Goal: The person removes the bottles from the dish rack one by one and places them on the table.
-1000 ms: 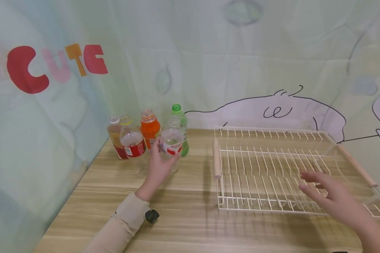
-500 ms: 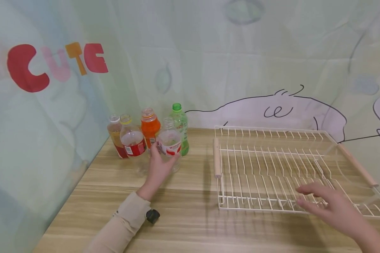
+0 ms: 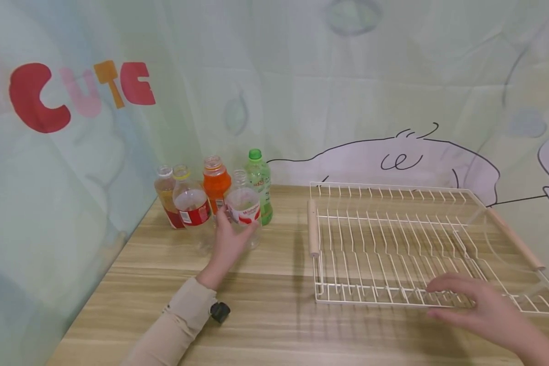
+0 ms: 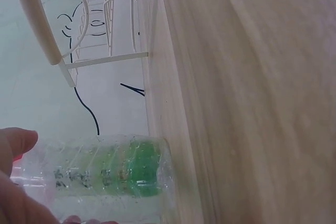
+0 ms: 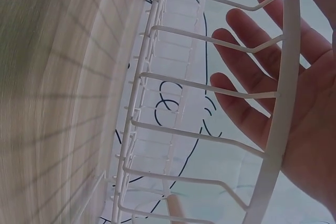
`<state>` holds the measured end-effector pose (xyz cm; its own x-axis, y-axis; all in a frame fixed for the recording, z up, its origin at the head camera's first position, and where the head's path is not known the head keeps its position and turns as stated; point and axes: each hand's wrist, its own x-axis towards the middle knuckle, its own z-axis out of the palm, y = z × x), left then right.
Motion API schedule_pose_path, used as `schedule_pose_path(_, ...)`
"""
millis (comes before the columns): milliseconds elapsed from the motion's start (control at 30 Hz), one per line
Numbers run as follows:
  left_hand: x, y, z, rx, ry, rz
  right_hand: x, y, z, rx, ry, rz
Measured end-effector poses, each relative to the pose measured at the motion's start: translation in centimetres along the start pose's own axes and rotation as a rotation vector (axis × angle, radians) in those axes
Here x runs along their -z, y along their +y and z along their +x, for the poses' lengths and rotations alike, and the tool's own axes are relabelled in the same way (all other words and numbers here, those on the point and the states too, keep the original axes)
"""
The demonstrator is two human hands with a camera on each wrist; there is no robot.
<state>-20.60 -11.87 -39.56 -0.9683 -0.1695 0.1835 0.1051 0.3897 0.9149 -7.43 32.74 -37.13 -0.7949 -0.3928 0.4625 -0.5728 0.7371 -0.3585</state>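
My left hand (image 3: 226, 244) grips a clear, uncapped plastic bottle (image 3: 244, 203) with a red and white label round its middle. The bottle stands upright, its base (image 4: 163, 177) at the tabletop in the left wrist view. Just behind it is a green bottle (image 3: 265, 195); an orange bottle (image 3: 217, 184) is to its left. Over the front edge of a white wire dish rack (image 5: 281, 103) hovers my right hand (image 3: 482, 310), fingers (image 5: 236, 100) apart and loosely bent, holding nothing. Whether it touches the rack is hard to tell.
A clear bottle with a red label (image 3: 194, 213) and an amber bottle (image 3: 166, 201) stand at the far left. The rack has wooden side handles (image 3: 313, 229). A printed curtain (image 3: 293, 101) hangs behind the wooden table (image 3: 265, 325).
The clear bottle has shifted slightly left and become upright, the left hand still around it. My right hand has come down and nearer, toward the rack's front edge.
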Motion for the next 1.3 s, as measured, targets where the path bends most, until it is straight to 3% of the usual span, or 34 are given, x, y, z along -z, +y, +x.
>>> schedule_pose_path(200,0.2,0.1,-0.1,0.005,-0.013,-0.009,-0.2,0.3,0.0,0.061,0.025,-0.005)
schedule_pose_path(467,0.9,0.4,-1.1,0.023,-0.047,-0.007,-0.3,0.3,0.1,0.039,0.001,-0.013)
schedule_pose_path(633,1.6,0.7,-2.1,0.065,-0.077,0.052,-0.3,0.2,0.1,0.018,-0.013,-0.014)
schedule_pose_path(833,2.6,1.5,-3.6,0.041,-0.078,0.123,-0.2,0.2,0.0,-0.001,-0.016,-0.020)
schedule_pose_path(1000,3.7,2.8,-4.9,-0.047,-0.037,0.187,0.0,0.0,-0.2,-0.030,-0.032,-0.020)
schedule_pose_path(1300,4.7,5.4,-5.6,-0.321,0.019,0.273,0.3,0.0,0.2,-0.009,-0.049,-0.042)
